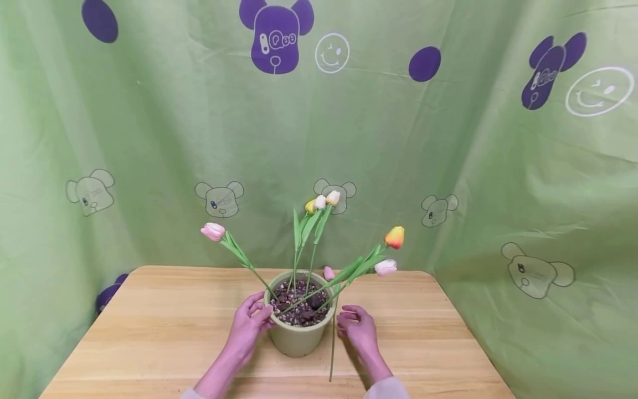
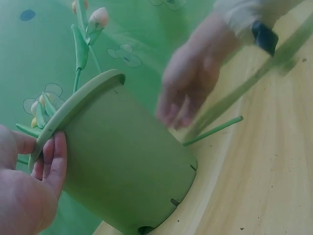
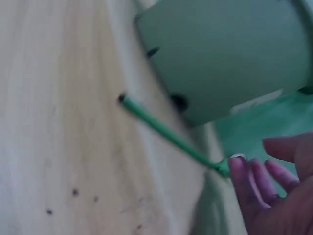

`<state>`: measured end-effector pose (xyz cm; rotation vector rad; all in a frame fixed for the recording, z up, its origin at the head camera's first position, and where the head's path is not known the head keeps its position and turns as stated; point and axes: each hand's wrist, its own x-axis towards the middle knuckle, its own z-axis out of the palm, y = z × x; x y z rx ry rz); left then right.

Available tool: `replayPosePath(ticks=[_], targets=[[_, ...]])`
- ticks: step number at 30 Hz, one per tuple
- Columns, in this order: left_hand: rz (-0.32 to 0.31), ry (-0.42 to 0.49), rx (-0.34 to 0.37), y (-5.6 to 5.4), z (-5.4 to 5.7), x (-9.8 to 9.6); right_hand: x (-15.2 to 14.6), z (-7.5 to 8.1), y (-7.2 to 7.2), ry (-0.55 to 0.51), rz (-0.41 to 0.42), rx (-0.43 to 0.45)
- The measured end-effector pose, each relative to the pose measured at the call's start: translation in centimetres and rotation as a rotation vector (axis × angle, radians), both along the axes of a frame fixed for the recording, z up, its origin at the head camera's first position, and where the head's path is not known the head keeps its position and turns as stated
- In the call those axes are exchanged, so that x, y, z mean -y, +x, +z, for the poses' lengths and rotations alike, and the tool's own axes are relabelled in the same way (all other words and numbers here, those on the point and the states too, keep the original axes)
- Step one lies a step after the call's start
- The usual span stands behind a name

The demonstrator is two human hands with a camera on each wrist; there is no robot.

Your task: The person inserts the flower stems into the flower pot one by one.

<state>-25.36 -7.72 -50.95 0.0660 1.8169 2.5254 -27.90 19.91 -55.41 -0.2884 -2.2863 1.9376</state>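
A green plastic flower pot (image 1: 297, 342) full of dark soil (image 1: 301, 317) stands on the table. My left hand (image 1: 246, 324) grips its left rim, thumb on top and fingers below in the left wrist view. Several tulips rise from the soil: a pink one (image 1: 213, 231) leaning left, white and yellow ones (image 1: 319, 203) at the back, an orange one (image 1: 395, 237) and a pale pink one (image 1: 386, 267) leaning right. A loose tulip stem (image 3: 166, 131) lies right of the pot. Beside it is my right hand (image 1: 361, 331), thumb and fingers apart, holding nothing visible.
The wooden table (image 1: 164, 332) carries a few dark crumbs (image 3: 75, 192) near the pot. Behind and on both sides hangs a green curtain (image 1: 379, 138) printed with bears and smiling faces.
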Motion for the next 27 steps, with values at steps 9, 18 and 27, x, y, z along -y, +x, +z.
replayPosePath(ticks=[9, 18, 27], targets=[[0.023, 0.001, -0.013, 0.5, -0.4, -0.2, 0.6, -1.6, -0.6, 0.21, 0.045, 0.0], [0.027, -0.012, -0.018, 0.4, 0.0, -0.1, 0.9, -1.7, -1.3, 0.376, 0.077, -0.044], [0.019, -0.013, -0.013, 0.3, 0.0, 0.0, 0.3, -1.3, -1.4, 0.318, 0.106, 0.08]])
